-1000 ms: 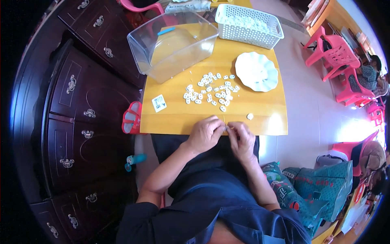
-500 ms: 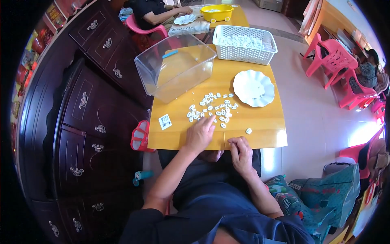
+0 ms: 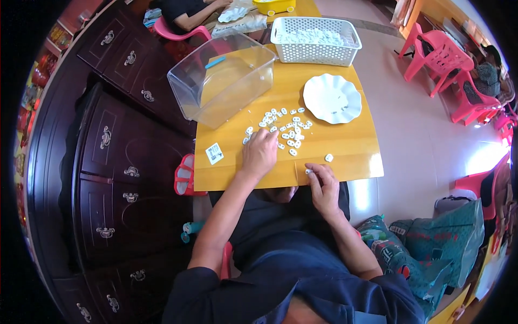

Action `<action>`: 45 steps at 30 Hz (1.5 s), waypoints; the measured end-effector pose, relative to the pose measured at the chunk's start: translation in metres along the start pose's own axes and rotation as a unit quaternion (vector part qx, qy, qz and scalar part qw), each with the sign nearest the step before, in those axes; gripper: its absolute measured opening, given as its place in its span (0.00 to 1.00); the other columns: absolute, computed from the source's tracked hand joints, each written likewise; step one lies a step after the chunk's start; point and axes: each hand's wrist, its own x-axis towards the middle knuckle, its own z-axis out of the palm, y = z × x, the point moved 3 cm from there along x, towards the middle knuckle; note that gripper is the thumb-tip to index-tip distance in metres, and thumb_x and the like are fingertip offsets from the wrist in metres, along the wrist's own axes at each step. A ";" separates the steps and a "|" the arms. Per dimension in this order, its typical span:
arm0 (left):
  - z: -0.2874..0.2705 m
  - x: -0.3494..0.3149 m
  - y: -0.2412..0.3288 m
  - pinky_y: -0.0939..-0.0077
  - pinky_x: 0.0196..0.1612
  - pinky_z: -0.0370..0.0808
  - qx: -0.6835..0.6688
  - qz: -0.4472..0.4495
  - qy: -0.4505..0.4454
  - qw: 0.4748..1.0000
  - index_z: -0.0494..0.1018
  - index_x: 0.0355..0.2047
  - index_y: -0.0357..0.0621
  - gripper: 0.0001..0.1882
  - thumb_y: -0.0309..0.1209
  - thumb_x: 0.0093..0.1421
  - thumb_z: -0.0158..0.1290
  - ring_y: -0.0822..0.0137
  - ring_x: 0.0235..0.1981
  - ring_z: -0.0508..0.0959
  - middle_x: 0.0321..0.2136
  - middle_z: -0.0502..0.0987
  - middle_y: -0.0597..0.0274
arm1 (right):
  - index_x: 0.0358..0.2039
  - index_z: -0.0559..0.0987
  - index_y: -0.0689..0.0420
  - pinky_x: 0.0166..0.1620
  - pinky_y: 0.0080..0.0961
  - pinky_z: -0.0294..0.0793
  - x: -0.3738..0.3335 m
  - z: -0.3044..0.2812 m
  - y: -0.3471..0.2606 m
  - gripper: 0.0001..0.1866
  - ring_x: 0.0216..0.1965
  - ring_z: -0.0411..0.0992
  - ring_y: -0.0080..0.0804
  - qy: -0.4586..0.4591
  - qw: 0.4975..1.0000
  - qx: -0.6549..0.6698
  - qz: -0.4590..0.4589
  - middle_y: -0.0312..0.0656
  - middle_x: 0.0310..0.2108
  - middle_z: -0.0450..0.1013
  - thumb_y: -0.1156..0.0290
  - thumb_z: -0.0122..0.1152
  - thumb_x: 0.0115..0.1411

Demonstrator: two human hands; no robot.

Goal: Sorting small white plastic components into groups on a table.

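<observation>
Several small white oval pieces with dark spots (image 3: 293, 152) lie scattered over the middle of the wooden table (image 3: 345, 154). My left hand (image 3: 260, 154) reaches in among them with fingers extended, their tips touching the pile; no held piece can be made out. Close to the front edge, my right hand (image 3: 325, 189) is closed, pinching a small white piece between thumb and fingers. Just beyond it rests a lone white piece (image 3: 328, 157). A thin upright line (image 3: 296, 174) shows on the tabletop beside my right hand; what it is I cannot tell.
A clear plastic bin (image 3: 226, 89) stands at the back left. Beside it are a white perforated basket (image 3: 318, 56) of white pieces and a scalloped white plate (image 3: 329, 100). A printed card (image 3: 214, 154) lies at left. Another person (image 3: 189, 16) sits beyond the table.
My left hand has moved further over the pile. My right hand has shifted slightly, and a white piece now shows at its fingertips. The whole view has tilted a little.
</observation>
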 end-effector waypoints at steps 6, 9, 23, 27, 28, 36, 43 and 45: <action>0.006 0.009 -0.005 0.55 0.42 0.77 0.028 0.003 -0.028 0.999 0.80 0.48 0.45 0.15 0.33 0.61 0.56 0.53 0.42 0.76 0.37 0.76 0.57 | 0.42 0.81 0.60 0.37 0.31 0.74 0.002 0.000 -0.002 0.08 0.31 0.74 0.40 -0.005 1.000 0.003 -0.021 0.46 0.30 0.74 0.80 0.59 0.63; 0.008 0.010 -0.005 0.55 0.43 0.76 0.028 0.009 -0.023 0.999 0.80 0.47 0.46 0.15 0.32 0.61 0.56 0.53 0.42 0.76 0.37 0.76 0.57 | 0.42 0.81 0.60 0.37 0.30 0.74 0.002 -0.001 -0.003 0.08 0.31 0.74 0.40 -0.011 1.000 0.001 -0.016 0.46 0.30 0.74 0.79 0.59 0.63; 0.002 -0.005 0.005 0.57 0.42 0.75 0.011 0.039 -0.015 0.999 0.82 0.44 0.45 0.13 0.29 0.59 0.57 0.53 0.41 0.75 0.35 0.76 0.58 | 0.41 0.80 0.59 0.35 0.30 0.73 0.001 -0.002 0.001 0.07 0.30 0.74 0.39 -0.012 1.000 0.010 -0.010 0.46 0.30 0.73 0.78 0.59 0.63; -0.004 -0.016 0.006 0.58 0.41 0.74 0.019 0.053 0.006 0.998 0.82 0.42 0.45 0.12 0.28 0.59 0.56 0.54 0.40 0.75 0.34 0.75 0.59 | 0.41 0.80 0.60 0.34 0.29 0.73 0.002 -0.001 -0.002 0.06 0.29 0.74 0.38 -0.010 1.000 0.014 -0.006 0.46 0.30 0.73 0.78 0.59 0.63; -0.006 -0.018 0.009 0.59 0.40 0.74 0.025 0.058 0.006 0.998 0.82 0.42 0.45 0.11 0.28 0.59 0.56 0.55 0.40 0.75 0.34 0.75 0.59 | 0.41 0.80 0.60 0.34 0.29 0.73 0.002 -0.002 -0.002 0.06 0.28 0.74 0.37 -0.010 1.000 0.011 -0.008 0.45 0.30 0.73 0.78 0.59 0.64; -0.016 -0.042 0.020 0.59 0.39 0.74 0.005 0.062 -0.007 0.998 0.82 0.43 0.43 0.12 0.29 0.57 0.59 0.55 0.38 0.75 0.33 0.74 0.59 | 0.40 0.78 0.61 0.34 0.26 0.74 -0.001 0.001 0.009 0.04 0.27 0.74 0.32 0.003 0.999 0.052 0.008 0.43 0.29 0.74 0.77 0.59 0.65; -0.023 -0.072 0.029 0.57 0.37 0.73 -0.035 0.063 -0.011 0.997 0.80 0.41 0.40 0.14 0.33 0.56 0.62 0.52 0.37 0.75 0.33 0.74 0.57 | 0.40 0.77 0.62 0.33 0.19 0.74 -0.003 0.001 0.010 0.03 0.27 0.73 0.19 0.001 0.986 0.143 0.085 0.37 0.28 0.75 0.78 0.58 0.66; -0.027 -0.080 0.035 0.57 0.38 0.74 -0.046 0.066 -0.015 0.997 0.80 0.41 0.39 0.17 0.33 0.52 0.65 0.52 0.36 0.75 0.33 0.75 0.56 | 0.41 0.78 0.62 0.33 0.18 0.74 -0.004 0.000 0.011 0.04 0.28 0.73 0.18 0.006 0.982 0.160 0.097 0.36 0.28 0.75 0.78 0.58 0.66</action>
